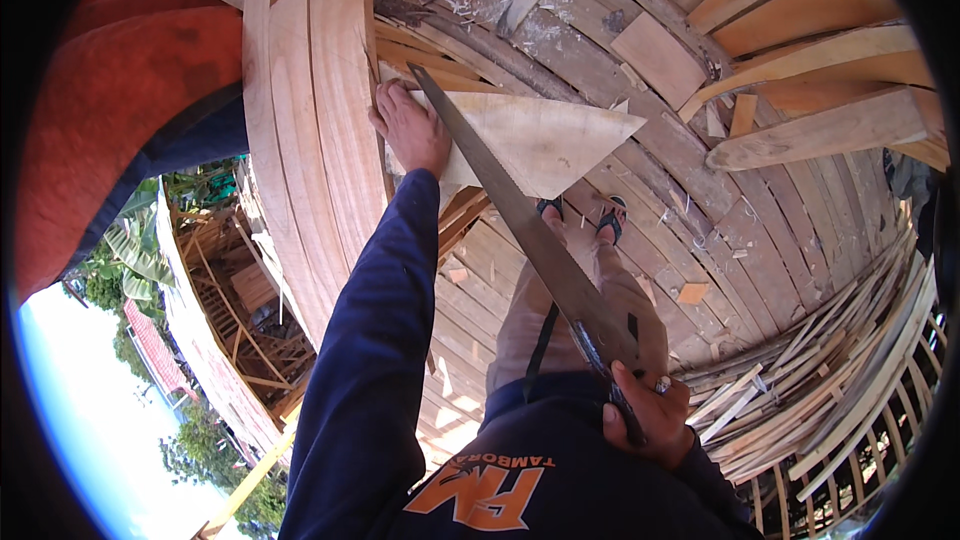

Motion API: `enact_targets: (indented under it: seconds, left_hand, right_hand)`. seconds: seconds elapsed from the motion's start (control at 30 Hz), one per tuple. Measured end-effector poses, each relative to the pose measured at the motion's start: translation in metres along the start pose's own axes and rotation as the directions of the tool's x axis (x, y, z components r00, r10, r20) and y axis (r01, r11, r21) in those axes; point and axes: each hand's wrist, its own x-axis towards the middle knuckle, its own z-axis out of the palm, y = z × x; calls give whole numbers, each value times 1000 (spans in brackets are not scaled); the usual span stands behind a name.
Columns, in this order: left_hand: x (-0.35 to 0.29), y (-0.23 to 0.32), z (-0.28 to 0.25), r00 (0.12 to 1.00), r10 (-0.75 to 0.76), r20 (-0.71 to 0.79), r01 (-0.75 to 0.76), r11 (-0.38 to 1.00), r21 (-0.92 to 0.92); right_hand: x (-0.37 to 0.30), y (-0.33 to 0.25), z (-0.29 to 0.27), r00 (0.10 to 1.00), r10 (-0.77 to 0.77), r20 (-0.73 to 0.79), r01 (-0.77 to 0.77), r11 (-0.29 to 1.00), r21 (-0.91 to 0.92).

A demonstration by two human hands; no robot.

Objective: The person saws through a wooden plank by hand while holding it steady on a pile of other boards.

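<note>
My right hand [650, 408] is wrapped round the handle of a long handsaw [520, 220], low in front of my body. The blade slants up and away to the left, its tip close to my left hand [412, 128]. That hand rests on the left end of a pale, roughly triangular wooden board [550, 135], fingers stretched out over it. The blade crosses over this board near my left wrist; whether it touches the wood I cannot tell. Beside my left hand rises a wall of long reddish planks [320, 120], against which the board's left end lies.
Several curved ribs [820, 50] and a thick beam [820, 132] stand at the far right. A pile of thin wood strips [830, 370] lies at the lower right. Offcuts and shavings litter the plank floor [740, 250]. A person in orange clothing [150, 90] is close at the left.
</note>
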Motion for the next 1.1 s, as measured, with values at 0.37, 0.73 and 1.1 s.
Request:
enact_targets:
  seconds: [0.37, 0.73, 1.1]
  left_hand:
    - [3, 1, -3, 1000, -2, 7, 2, 1000, -12]
    - [1, 1, -2, 1000, -6, 0, 6, 1000, -24]
    - [2, 1, 0, 1000, 5, -12, -5, 1000, 2]
  right_hand:
    - [6, 6, 1, 1000, -1, -18, 1, 999, 34]
    - [8, 12, 6, 999, 51, -6, -51, 997, 52]
    - [26, 4, 8, 998, 33, -53, -30, 998, 61]
